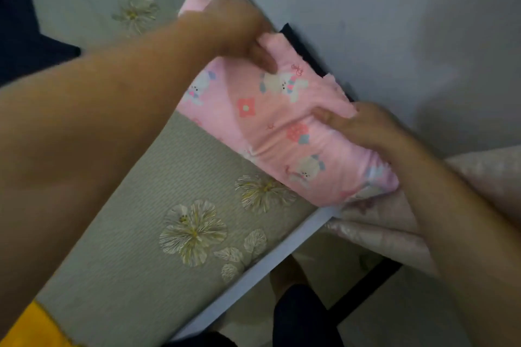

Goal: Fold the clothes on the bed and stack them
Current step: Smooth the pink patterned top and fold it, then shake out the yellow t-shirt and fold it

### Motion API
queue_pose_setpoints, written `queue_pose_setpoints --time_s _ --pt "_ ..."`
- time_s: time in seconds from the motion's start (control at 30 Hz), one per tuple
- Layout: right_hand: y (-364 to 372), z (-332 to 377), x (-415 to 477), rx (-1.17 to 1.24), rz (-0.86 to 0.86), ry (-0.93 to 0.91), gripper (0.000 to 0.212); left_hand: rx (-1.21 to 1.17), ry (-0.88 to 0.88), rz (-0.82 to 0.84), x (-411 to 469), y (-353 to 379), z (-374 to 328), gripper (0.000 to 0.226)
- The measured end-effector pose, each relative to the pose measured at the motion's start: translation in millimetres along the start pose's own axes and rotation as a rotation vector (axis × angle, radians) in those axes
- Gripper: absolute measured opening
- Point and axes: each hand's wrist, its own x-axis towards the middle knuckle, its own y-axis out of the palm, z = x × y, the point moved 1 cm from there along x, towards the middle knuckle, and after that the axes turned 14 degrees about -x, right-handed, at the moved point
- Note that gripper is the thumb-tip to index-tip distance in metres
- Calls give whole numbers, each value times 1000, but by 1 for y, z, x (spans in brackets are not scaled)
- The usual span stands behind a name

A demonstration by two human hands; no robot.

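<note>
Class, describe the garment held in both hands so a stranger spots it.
On the bed with the grey-green flowered cover, look by the wall edge, where the left hand and right hand grip a folded bundle. It is the pink garment with white animal prints, unlike the plain navy cloth and yellow cloth.

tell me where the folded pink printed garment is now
Head view, right of centre: the folded pink printed garment lies on the grey flowered bed cover near the wall, against a dark cloth, held by the left hand and right hand.
</note>
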Motion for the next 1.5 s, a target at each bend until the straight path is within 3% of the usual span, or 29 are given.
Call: queue_pose_setpoints --time_s 0.1,0.17,0.3,0.47,0.57,0.8,0.97,1.03,1.1,1.17,1.23,1.3,1.5 --pt "8 -19 18 -112 -199 155 73 24 -17 -262 34 11 -26 50" --pt "19 -24 13 -203 -381 187 64 -65 -112 -355 33 25 -35 51" --pt "43 -3 -21 -261 -735 -15 59 -101 -158 -282 -1 63 -33 63" --pt "92 16 -13 -465 -456 -214 95 -208 -299 -129 -9 112 -24 83" --pt "117 -4 10 -550 -351 -221 100 -249 -346 -114 -3 143 -19 78" --pt "148 -15 45 -540 -348 -238 104 -258 -306 -223 12 182 -8 74" --pt "130 -4 45 -580 -51 -151 111 -332 -366 -49 12 163 -9 74" --pt "112 0 44 -600 79 -133 112 -342 -353 -53 -2 143 -14 65" --pt "94 11 31 -526 -30 -179 107 -322 -384 -181 -34 124 -17 63" --pt "88 26 11 -424 -372 -279 88 -328 -481 -350 -83 116 -13 62" --pt "98 52 -8 -337 -554 -381 79 -326 -585 -424 -144 117 5 61" --pt "123 87 -20 -343 -517 -514 80 -281 -691 -417 -206 122 32 62" --pt "219 197 -68 -583 -157 -816 89 -230 -1065 -480 -392 152 97 63"
